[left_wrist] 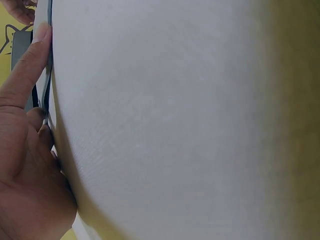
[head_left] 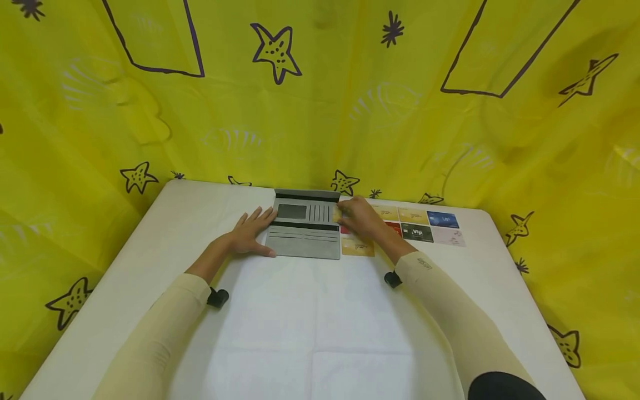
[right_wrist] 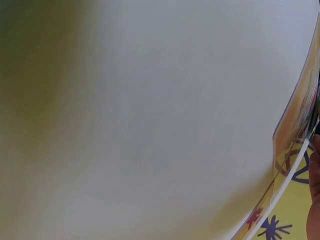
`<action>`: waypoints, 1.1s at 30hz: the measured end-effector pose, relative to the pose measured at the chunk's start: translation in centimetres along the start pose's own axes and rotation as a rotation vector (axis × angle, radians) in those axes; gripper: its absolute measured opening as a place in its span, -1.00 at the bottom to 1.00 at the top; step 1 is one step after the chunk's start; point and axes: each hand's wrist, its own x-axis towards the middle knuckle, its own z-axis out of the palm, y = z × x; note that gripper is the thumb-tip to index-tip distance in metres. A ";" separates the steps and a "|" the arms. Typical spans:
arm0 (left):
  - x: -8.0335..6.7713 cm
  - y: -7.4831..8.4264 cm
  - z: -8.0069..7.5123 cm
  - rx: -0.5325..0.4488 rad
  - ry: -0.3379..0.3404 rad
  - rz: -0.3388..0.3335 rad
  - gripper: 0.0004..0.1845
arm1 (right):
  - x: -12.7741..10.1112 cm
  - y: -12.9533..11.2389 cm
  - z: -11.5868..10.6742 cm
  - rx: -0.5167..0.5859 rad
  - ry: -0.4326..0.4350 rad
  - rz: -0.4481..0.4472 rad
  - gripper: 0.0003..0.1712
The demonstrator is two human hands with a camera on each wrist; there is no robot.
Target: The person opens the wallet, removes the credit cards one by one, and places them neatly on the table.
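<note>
A grey wallet (head_left: 303, 248) lies unfolded flat on the white table, with a dark window and several card slots on its upper half. My left hand (head_left: 247, 232) rests along the wallet's left edge, fingers spread and fairly straight. In the left wrist view its thumb (left_wrist: 27, 70) lies against the wallet's edge. At the wallet's right edge, my right hand (head_left: 361, 218) pinches a gold card (head_left: 337, 214) by the slots of the upper half. The hand covers part of that card. A second gold card (head_left: 357, 248) lies below this hand, beside the wallet.
Right of my right hand lie rows of cards: gold cards (head_left: 413, 216), a blue card (head_left: 442, 220), a dark VIP card (head_left: 417, 233), a pale patterned card (head_left: 448, 236) and a partly hidden red card (head_left: 394, 227). A yellow curtain (head_left: 310, 111) hangs behind the white table (head_left: 320, 322).
</note>
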 end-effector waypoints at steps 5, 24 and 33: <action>0.0 -0.3 0.0 0.006 0.000 0.000 0.27 | 0.2 0.6 -0.1 0.015 0.017 -0.042 -0.50; 0.1 -0.2 0.3 0.003 -0.004 -0.005 0.25 | 0.5 0.6 -0.1 0.035 -0.031 -0.045 -0.49; 0.1 -0.6 0.3 -0.019 0.001 0.029 0.31 | 0.2 0.4 -0.5 0.052 -0.038 -0.008 -0.43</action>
